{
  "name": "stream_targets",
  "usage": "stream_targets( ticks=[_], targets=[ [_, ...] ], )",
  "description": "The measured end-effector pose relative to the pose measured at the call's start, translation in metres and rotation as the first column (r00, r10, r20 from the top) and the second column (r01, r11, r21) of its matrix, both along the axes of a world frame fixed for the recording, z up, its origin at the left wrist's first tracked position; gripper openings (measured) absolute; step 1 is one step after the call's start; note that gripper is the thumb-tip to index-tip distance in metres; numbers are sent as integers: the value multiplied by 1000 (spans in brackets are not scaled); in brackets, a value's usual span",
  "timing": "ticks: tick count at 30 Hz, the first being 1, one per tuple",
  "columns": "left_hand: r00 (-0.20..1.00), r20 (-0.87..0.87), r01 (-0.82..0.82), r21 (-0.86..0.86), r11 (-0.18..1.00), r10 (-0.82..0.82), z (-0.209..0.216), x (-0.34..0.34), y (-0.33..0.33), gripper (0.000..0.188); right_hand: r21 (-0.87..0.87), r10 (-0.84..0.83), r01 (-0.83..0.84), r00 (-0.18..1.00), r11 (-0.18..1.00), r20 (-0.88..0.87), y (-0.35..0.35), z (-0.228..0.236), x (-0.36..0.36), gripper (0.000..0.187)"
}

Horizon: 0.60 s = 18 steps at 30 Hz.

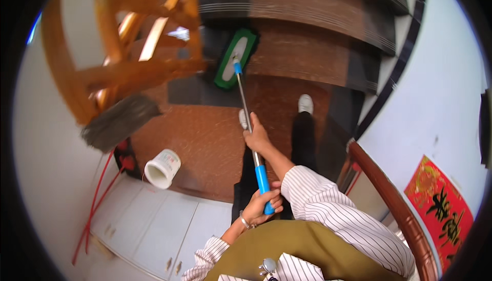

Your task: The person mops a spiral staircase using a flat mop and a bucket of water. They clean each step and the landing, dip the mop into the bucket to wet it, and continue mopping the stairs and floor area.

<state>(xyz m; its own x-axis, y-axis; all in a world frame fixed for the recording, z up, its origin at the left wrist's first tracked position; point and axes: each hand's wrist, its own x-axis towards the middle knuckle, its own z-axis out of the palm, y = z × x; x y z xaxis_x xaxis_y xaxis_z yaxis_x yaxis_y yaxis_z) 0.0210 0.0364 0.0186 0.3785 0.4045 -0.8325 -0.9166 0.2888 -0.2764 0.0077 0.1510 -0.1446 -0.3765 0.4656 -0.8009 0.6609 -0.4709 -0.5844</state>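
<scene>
A flat mop (236, 58) with a green-edged head and a grey-white plate lies across the left part of a stair step. Its metal pole runs back toward me and ends in a blue grip (262, 177). My left hand (262, 205), with a bracelet at the wrist, is closed around the lower end of that grip. Higher up, my right hand (258, 135) wraps round the metal pole. Both forearms wear striped sleeves. How the mop pad meets the step underneath is hidden.
Brown steps with dark edges (307, 50) rise ahead. A wooden railing (138, 73) stands at the left, with a grey mop-like bundle (120, 122) by it. A white bucket (163, 169) lies near the pale cabinet (148, 212). A wooden handrail (392, 204) runs along the right.
</scene>
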Motion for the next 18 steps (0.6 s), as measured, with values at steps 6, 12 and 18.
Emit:
stream_targets(
  ticks=[6, 12, 18],
  targets=[
    [861, 40, 509, -45, 859, -508, 26, 61, 61, 35, 64, -368, 366, 929, 928, 29, 27, -9, 138, 73],
    [687, 91, 718, 68, 693, -721, -4, 142, 143, 33, -15, -719, 728, 680, 685, 145, 115, 11, 268, 72],
    [543, -157, 840, 86, 536, -825, 3, 184, 203, 35, -179, -885, 872, 465, 455, 15, 156, 0, 332, 79]
  ],
)
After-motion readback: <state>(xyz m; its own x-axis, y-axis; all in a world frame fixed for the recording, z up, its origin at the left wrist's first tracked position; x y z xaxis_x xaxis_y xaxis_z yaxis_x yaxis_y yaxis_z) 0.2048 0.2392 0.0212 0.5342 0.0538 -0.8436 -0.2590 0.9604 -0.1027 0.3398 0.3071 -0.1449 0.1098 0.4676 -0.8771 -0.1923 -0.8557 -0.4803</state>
